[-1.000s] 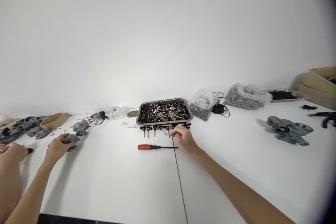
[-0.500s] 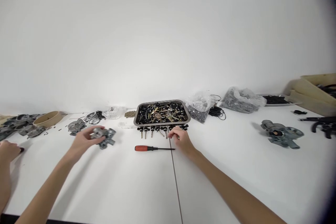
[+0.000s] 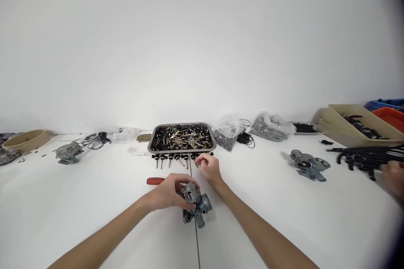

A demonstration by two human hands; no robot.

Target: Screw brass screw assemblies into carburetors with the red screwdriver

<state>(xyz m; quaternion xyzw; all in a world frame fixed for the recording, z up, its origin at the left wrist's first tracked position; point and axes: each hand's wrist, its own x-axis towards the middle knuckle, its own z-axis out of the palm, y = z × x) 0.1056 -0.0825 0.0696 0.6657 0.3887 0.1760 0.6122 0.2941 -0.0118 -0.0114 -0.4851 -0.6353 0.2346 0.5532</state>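
Observation:
My left hand (image 3: 172,193) grips a grey metal carburetor body (image 3: 196,205) from its left side, low over the middle of the table. Beyond it, my right hand (image 3: 208,167) has its fingers pinched at the right end of a row of black-capped brass screws (image 3: 169,160); what lies between the fingertips is too small to make out. The row lies along the front of a metal tray (image 3: 150,145) full of similar screws. A red-handled screwdriver (image 3: 155,181) lies partly hidden behind my left hand.
Another carburetor body (image 3: 311,165) sits at right, one more (image 3: 68,152) at left. Plastic bags of small parts (image 3: 272,126) line the wall. Cream bins (image 3: 362,124) and black hoses (image 3: 362,156) are at far right, beside another person's hand (image 3: 394,176). A round tan bowl (image 3: 27,141) is far left.
My left hand has brought the carburetor body from the left to the middle, in front of my right hand. The view has turned right; another person's hand now shows at the right edge.

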